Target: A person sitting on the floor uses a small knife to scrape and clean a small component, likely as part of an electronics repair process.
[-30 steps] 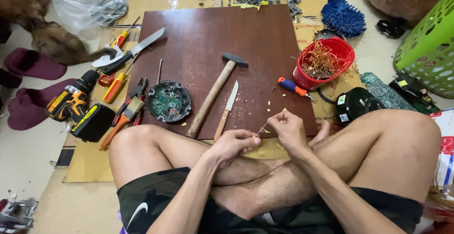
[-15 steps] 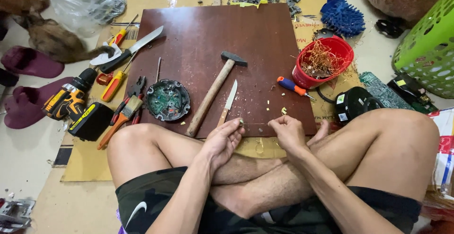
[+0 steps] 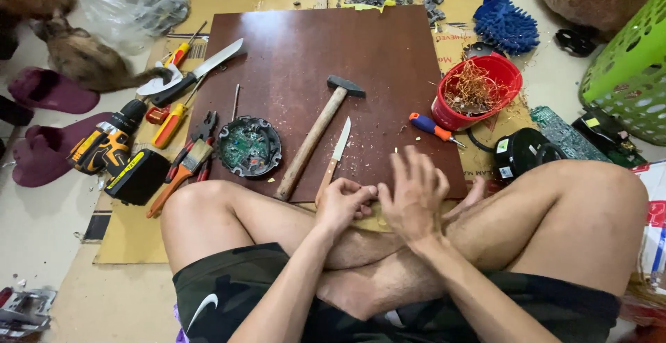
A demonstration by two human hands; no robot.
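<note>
- Left hand (image 3: 345,204) clenched at the knife (image 3: 334,157) handle's butt; whether it grips the handle cannot be told
- Right hand (image 3: 414,194) released, fingers spread, just beside
- Knife lies directly ahead, blade pointing away, slightly right; left hand nearer
- Hammer (image 3: 318,133) parallel, left of knife
- Surface: brown board (image 3: 312,45) on cardboard, floor level

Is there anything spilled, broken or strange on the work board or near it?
Yes. Pale crumbs and chips lie scattered on the brown board near the knife. The round black part looks broken open. Copper wire scraps have spilled beside the red bucket.
</note>
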